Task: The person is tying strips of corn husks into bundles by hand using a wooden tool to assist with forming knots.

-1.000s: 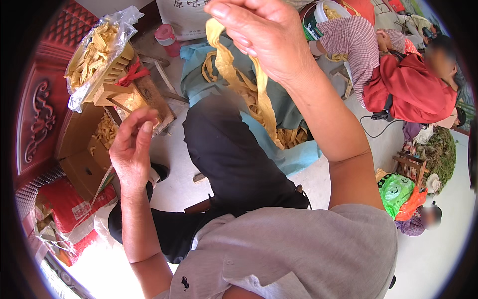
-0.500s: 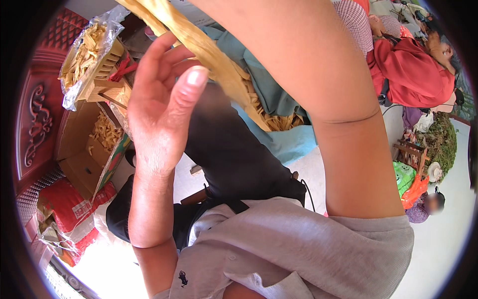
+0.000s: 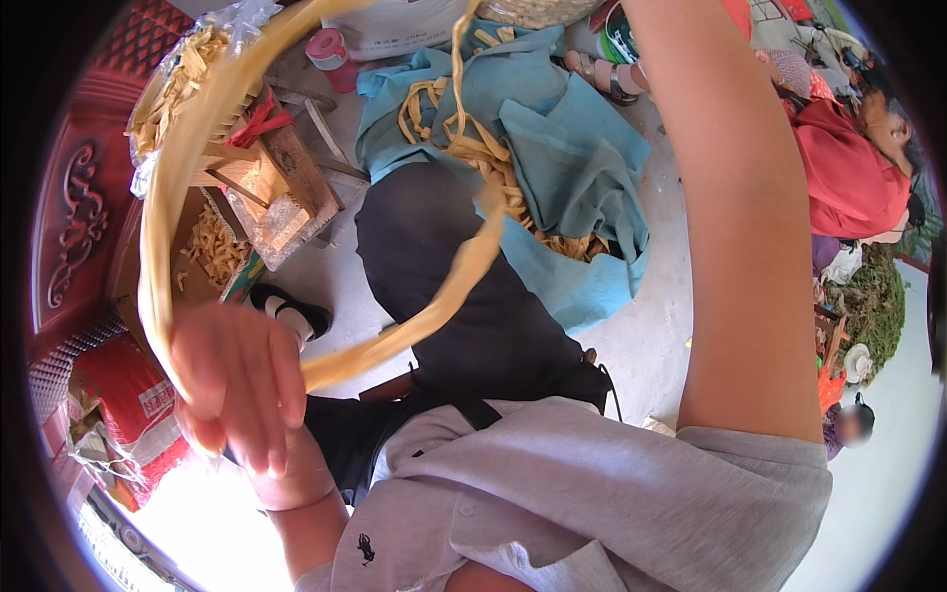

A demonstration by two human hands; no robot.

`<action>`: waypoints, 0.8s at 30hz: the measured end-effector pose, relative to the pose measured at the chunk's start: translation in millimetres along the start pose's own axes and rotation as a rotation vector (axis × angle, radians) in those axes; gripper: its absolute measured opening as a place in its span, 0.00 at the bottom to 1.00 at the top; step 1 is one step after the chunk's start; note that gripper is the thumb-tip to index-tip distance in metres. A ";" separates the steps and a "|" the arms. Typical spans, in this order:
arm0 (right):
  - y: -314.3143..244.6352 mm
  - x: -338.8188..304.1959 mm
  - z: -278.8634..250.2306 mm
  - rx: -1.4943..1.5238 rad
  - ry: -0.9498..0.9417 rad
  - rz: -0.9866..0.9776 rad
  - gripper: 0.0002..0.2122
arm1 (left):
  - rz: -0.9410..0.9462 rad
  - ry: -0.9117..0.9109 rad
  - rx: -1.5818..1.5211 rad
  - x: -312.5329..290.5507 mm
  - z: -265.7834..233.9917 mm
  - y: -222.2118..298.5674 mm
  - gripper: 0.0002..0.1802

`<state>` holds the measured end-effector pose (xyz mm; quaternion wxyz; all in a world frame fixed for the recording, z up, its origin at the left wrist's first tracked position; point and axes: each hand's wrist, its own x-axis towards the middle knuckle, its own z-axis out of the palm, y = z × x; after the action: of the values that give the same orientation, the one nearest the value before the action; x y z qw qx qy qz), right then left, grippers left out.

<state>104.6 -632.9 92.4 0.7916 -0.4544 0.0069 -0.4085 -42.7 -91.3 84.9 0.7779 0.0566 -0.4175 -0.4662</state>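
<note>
Yellow strip looped at the left hand, 8 o'clock

Grey fabric is nearest: the wearer's shirt, at 5 o'clock. The right arm rises from 4 o'clock and leaves the view near 1 o'clock; the right hand lies beyond the edge, so the state of its fingers cannot be told.

The left hand is at 8 o'clock, blurred, with its fingers bent and close together, tips pointing downward. A pale yellow strip meets it on both sides; whether the fingers pinch the strip cannot be told. The strip curves down from the top edge at 11 o'clock, past 9 o'clock to the hand, then sweeps back up in front of the dark trousers.

Beyond the knee, a blue-green cloth is spread on the floor at 1 o'clock, with a pile of similar strips lying on it.

At 10 o'clock stands a wooden stool; near it is a plastic-lined basket of yellow pieces. A cardboard box at 9 o'clock holds more. A pink cup sits at 11 o'clock.

Farther off, between 2 and 3 o'clock, is a person in red.
</note>
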 end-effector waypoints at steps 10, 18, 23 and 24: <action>18.8 -244.7 -54.8 -1.101 -0.304 0.686 0.17 | 0.140 0.632 0.865 -149.3 99.0 98.9 0.19; 36.0 -326.1 83.3 -1.195 -0.753 0.546 0.30 | -0.450 0.975 1.030 -85.1 81.4 15.7 0.18; -4.2 -388.1 190.6 -0.441 -1.117 0.581 0.23 | -0.478 0.927 0.972 -42.6 64.0 -4.5 0.20; -6.7 -388.5 192.2 -0.397 -1.104 0.685 0.24 | -0.439 0.930 1.002 -41.5 63.5 -5.2 0.20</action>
<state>-85.0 -243.7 70.1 0.6655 -0.7051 -0.1798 0.1660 -99.7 -43.0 98.6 0.6440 0.6823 -0.1858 -0.2918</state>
